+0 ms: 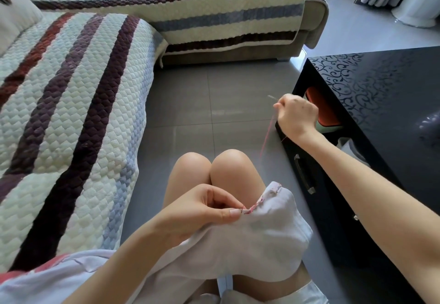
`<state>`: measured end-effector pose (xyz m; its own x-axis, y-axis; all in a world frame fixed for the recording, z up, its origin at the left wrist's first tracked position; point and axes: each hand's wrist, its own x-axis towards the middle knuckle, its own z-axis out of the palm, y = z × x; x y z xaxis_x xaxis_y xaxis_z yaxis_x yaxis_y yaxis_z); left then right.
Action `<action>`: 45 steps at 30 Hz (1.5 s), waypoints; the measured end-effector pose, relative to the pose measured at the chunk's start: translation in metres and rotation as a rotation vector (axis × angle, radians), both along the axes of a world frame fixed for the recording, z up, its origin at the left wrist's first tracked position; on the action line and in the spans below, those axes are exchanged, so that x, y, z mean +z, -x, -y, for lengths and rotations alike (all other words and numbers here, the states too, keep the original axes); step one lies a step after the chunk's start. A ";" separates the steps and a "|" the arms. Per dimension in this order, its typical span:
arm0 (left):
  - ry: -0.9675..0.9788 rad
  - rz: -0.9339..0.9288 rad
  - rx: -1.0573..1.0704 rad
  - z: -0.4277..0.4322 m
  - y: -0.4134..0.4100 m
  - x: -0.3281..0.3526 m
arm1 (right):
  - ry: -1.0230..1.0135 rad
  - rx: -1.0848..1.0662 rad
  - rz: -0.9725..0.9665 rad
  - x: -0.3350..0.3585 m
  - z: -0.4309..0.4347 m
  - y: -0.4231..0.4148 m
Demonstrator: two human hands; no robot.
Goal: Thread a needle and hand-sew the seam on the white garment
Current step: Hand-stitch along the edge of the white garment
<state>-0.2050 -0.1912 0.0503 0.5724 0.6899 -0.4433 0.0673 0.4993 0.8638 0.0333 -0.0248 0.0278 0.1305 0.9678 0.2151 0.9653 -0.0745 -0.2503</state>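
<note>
The white garment (pixel 257 239) lies over my lap, with a seam edge (pixel 258 205) that carries pink stitches. My left hand (pixel 202 211) pinches the garment at the seam's left end between thumb and fingers. My right hand (pixel 296 115) is raised far forward and to the right, its fingers closed on the needle (pixel 273 98), whose thin tip pokes out to the left. A pink thread (pixel 267 134) runs taut from that hand down toward the garment; its lower part is too thin to follow.
A glossy black table (pixel 381 104) with a drawer handle stands close on the right, right beside my raised hand. A sofa with a striped quilted cover (pixel 71 104) fills the left and back. Grey tiled floor (pixel 214 104) lies ahead of my knees.
</note>
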 end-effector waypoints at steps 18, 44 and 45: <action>-0.019 0.008 0.016 -0.004 0.001 -0.002 | 0.843 0.813 -0.554 0.040 0.100 0.040; -0.230 -0.380 0.133 -0.001 -0.003 -0.017 | 0.523 0.548 -0.505 0.012 0.139 0.007; -0.230 -0.386 0.139 -0.002 -0.003 -0.018 | 0.448 0.551 -0.518 0.009 0.144 0.008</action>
<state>-0.2022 -0.1895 0.0326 0.2905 0.8536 -0.4323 0.3514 0.3251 0.8780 0.0252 -0.1692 0.0370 -0.4045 0.9009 -0.1571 0.6659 0.1724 -0.7259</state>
